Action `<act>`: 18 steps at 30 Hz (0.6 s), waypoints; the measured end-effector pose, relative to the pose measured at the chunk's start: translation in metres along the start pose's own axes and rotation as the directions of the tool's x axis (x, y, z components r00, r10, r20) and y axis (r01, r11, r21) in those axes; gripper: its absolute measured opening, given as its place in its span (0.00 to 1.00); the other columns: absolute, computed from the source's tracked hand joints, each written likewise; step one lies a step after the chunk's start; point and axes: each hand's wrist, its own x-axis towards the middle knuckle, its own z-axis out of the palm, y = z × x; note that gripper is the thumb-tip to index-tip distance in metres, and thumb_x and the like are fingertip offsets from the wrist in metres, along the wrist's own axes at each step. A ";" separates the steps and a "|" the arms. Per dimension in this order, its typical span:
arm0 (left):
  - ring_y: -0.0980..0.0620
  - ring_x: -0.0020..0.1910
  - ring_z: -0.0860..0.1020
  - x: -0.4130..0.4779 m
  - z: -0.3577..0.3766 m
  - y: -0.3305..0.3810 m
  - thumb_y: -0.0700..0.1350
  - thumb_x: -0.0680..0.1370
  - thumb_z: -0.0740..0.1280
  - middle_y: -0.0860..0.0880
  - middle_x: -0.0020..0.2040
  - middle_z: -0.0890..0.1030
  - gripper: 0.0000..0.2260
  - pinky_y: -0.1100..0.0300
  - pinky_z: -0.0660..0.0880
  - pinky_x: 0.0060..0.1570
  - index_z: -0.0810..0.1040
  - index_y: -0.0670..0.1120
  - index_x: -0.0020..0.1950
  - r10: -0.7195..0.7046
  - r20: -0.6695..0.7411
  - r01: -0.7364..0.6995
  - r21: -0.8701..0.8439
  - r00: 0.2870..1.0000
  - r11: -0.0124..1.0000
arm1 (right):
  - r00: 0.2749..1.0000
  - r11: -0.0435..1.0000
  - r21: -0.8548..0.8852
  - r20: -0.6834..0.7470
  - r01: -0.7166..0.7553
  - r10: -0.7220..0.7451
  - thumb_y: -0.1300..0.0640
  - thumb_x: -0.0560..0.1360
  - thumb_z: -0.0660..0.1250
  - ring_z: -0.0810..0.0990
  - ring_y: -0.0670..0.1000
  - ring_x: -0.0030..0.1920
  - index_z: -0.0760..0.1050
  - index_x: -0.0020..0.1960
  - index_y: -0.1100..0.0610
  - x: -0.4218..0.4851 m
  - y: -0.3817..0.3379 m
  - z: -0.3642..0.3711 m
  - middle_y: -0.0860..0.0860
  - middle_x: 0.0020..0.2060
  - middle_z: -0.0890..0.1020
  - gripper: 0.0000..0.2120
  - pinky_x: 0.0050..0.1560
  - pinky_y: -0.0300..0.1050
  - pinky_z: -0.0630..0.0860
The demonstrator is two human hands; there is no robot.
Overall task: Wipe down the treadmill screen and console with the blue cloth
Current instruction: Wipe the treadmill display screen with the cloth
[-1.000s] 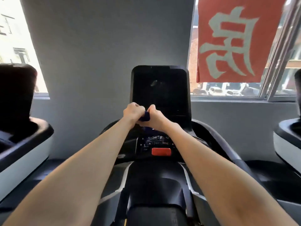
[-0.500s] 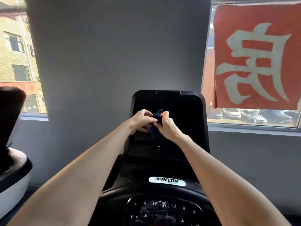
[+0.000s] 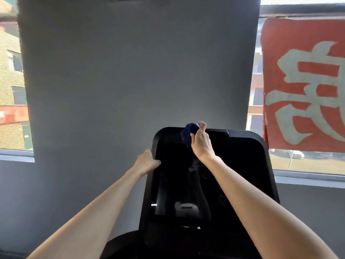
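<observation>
The right hand (image 3: 200, 144) gripped the bunched blue cloth (image 3: 188, 134) at the screen's (image 3: 233, 165) top edge; the left hand (image 3: 146, 161) clasped its side.

Grey wall (image 3: 138, 71) between a daylit left window (image 3: 13, 81) and a right window (image 3: 308, 161) bearing a red banner (image 3: 302, 53).

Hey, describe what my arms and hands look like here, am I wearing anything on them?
Both are uncovered. The left forearm and right forearm run bare to the picture's bottom edge, no sleeve or cuff in view. The left hand and right hand wear no gloves; no watch, bracelet or ring shows, though some fingers are hidden.
</observation>
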 end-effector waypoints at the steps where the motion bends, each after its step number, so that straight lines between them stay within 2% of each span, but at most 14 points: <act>1: 0.51 0.46 0.72 0.015 0.000 -0.004 0.44 0.76 0.65 0.49 0.49 0.72 0.12 0.62 0.68 0.38 0.67 0.43 0.57 -0.014 0.007 0.014 -0.013 1.000 1.000 | 0.999 1.000 -0.007 -0.028 0.022 -0.022 0.61 0.81 0.52 0.73 0.47 0.40 0.57 0.69 0.57 0.016 0.000 0.005 0.46 0.42 0.74 0.16 0.43 0.40 0.68; 3: 0.48 0.45 0.76 0.040 0.003 -0.007 0.45 0.74 0.64 0.45 0.47 0.75 0.09 0.58 0.73 0.44 0.66 0.44 0.48 -0.033 0.012 0.033 -0.004 0.999 0.999 | 0.994 0.996 -0.045 -0.069 0.078 -0.081 0.65 0.81 0.50 0.73 0.49 0.48 0.64 0.67 0.56 0.047 0.003 0.016 0.48 0.44 0.76 0.16 0.50 0.42 0.67; 5: 0.40 0.54 0.77 0.060 0.009 -0.013 0.48 0.73 0.63 0.40 0.54 0.77 0.17 0.48 0.73 0.56 0.68 0.38 0.55 -0.020 0.027 0.017 0.112 0.999 0.994 | 0.981 0.977 -0.134 -0.081 0.164 -0.175 0.68 0.78 0.51 0.74 0.53 0.58 0.69 0.61 0.54 0.077 0.010 0.027 0.53 0.55 0.77 0.17 0.55 0.44 0.69; 7: 0.41 0.59 0.75 0.077 0.018 -0.024 0.49 0.76 0.62 0.42 0.60 0.74 0.21 0.45 0.71 0.61 0.66 0.38 0.63 0.001 0.011 -0.003 0.251 1.000 0.968 | 0.974 0.956 -0.222 -0.075 0.191 -0.212 0.69 0.78 0.54 0.66 0.57 0.67 0.70 0.63 0.55 0.101 0.022 0.043 0.55 0.66 0.70 0.18 0.63 0.46 0.66; 9: 0.42 0.59 0.74 0.094 0.025 -0.038 0.50 0.78 0.61 0.44 0.60 0.73 0.19 0.46 0.71 0.60 0.66 0.40 0.64 0.013 0.002 -0.013 0.307 1.000 0.952 | 0.970 0.909 -0.355 -0.020 0.220 -0.242 0.68 0.77 0.58 0.61 0.58 0.71 0.69 0.66 0.55 0.118 0.038 0.064 0.56 0.70 0.65 0.19 0.69 0.50 0.62; 11: 0.43 0.56 0.76 0.109 0.031 -0.049 0.51 0.78 0.62 0.44 0.56 0.77 0.17 0.47 0.73 0.57 0.71 0.42 0.60 0.028 0.015 -0.031 0.309 0.999 0.950 | 0.968 0.842 -0.477 0.108 0.250 -0.227 0.68 0.76 0.59 0.59 0.59 0.72 0.66 0.68 0.53 0.120 0.057 0.092 0.57 0.69 0.65 0.22 0.72 0.53 0.57; 13: 0.42 0.49 0.79 0.122 0.034 -0.054 0.53 0.76 0.66 0.43 0.48 0.80 0.15 0.47 0.76 0.52 0.76 0.41 0.54 0.057 0.022 -0.061 0.296 0.998 0.953 | 0.965 0.815 -0.518 0.171 0.258 -0.197 0.60 0.76 0.59 0.52 0.60 0.74 0.60 0.72 0.53 0.111 0.073 0.115 0.59 0.72 0.60 0.25 0.75 0.53 0.48; 14: 0.42 0.46 0.80 0.127 0.035 -0.055 0.52 0.75 0.68 0.42 0.46 0.80 0.15 0.48 0.78 0.49 0.77 0.40 0.49 0.068 0.008 -0.067 0.299 0.998 0.952 | 0.968 0.810 -0.529 0.149 0.251 -0.203 0.54 0.77 0.59 0.49 0.60 0.75 0.58 0.73 0.53 0.107 0.080 0.121 0.60 0.74 0.57 0.26 0.75 0.53 0.44; 16: 0.42 0.44 0.80 0.132 0.034 -0.055 0.51 0.73 0.71 0.42 0.43 0.81 0.13 0.50 0.79 0.46 0.77 0.40 0.43 0.098 -0.043 -0.078 0.337 0.994 0.938 | 0.967 0.784 -0.569 0.103 0.249 -0.232 0.44 0.78 0.57 0.49 0.60 0.75 0.57 0.73 0.52 0.109 0.085 0.125 0.60 0.74 0.56 0.27 0.75 0.52 0.43; 18: 0.43 0.43 0.80 0.135 0.035 -0.056 0.48 0.72 0.72 0.44 0.42 0.81 0.11 0.51 0.79 0.45 0.79 0.40 0.45 0.133 -0.084 -0.092 0.381 0.987 0.920 | 0.979 0.783 -0.593 0.057 0.191 -0.195 0.40 0.78 0.54 0.53 0.60 0.74 0.58 0.73 0.51 0.126 0.082 0.127 0.60 0.73 0.59 0.27 0.75 0.53 0.46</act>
